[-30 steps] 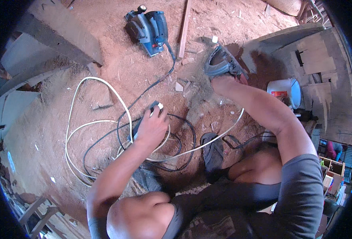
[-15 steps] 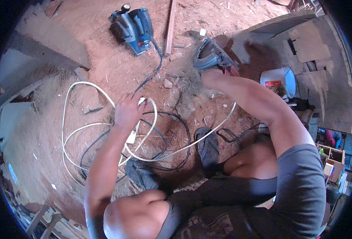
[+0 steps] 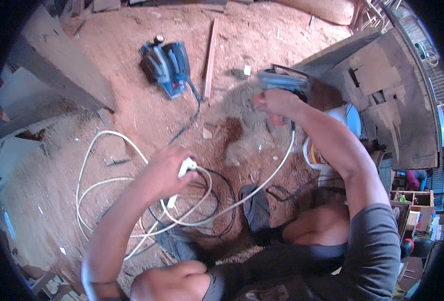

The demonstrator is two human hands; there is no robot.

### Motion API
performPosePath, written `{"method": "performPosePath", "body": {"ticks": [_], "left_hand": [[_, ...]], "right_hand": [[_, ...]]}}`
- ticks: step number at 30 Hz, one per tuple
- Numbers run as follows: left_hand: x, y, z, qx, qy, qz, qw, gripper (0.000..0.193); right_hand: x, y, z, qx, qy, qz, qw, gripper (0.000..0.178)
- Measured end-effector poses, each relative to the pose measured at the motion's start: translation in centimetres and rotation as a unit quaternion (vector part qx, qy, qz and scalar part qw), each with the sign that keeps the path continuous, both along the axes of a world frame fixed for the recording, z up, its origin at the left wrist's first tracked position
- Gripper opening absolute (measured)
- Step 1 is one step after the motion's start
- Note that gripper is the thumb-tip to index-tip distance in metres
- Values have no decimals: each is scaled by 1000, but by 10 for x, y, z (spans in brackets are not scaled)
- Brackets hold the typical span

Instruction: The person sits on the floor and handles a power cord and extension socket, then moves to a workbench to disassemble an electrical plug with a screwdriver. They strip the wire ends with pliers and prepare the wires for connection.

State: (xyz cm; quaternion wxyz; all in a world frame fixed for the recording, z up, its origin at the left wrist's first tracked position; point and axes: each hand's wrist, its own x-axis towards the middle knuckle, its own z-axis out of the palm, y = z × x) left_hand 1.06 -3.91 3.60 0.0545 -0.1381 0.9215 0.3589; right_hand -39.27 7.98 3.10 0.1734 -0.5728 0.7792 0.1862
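Observation:
My right hand [image 3: 279, 103] grips the reddish handle of a circular saw [image 3: 284, 80]. The saw is smeared by motion, and its white cord [image 3: 277, 173] runs from the handle back toward my feet. In my left hand [image 3: 169, 168] is a white plug or socket [image 3: 186, 166], its exact kind partly hidden by my fingers. Loops of white and black cord lie tangled under that hand, with another small white piece [image 3: 171, 201] among them. A blue electric planer [image 3: 166, 67] rests on the floor beyond my left hand, its dark cord trailing toward me.
Sawdust covers the floor [image 3: 131, 105]. A narrow wooden strip [image 3: 210, 60] lies right of the planer. Heavy timber [image 3: 64, 70] stands at left, a wooden panel [image 3: 377, 80] at right. White buckets [image 3: 351, 120] sit beside my right forearm, and my sandalled feet [image 3: 256, 208] are near the cords.
My right hand has swung the saw around, farther off and slightly rightward, exposing its cord. The white plug or socket now shows in my left hand. The whole view has shifted.

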Motion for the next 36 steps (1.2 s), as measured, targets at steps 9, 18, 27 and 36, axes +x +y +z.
{"method": "performPosePath", "body": {"ticks": [9, 18, 27, 36], "left_hand": [[-141, 42, 41, 80, 149, 99, 981, 57], [-105, -15, 141, 541, 257, 162, 784, 36], [-98, 5, 34, 121, 129, 343, 922, 36], [-64, -34, 7, -134, 1, 89, 987, 37]], "right_hand": [[-21, -34, 194, -365, -386, -416, 738, 43], [72, -47, 180, -376, -318, -401, 773, 43], [86, -82, 142, -460, -261, -270, 804, 55], [109, -78, 141, -482, -219, -180, 829, 44]]}}
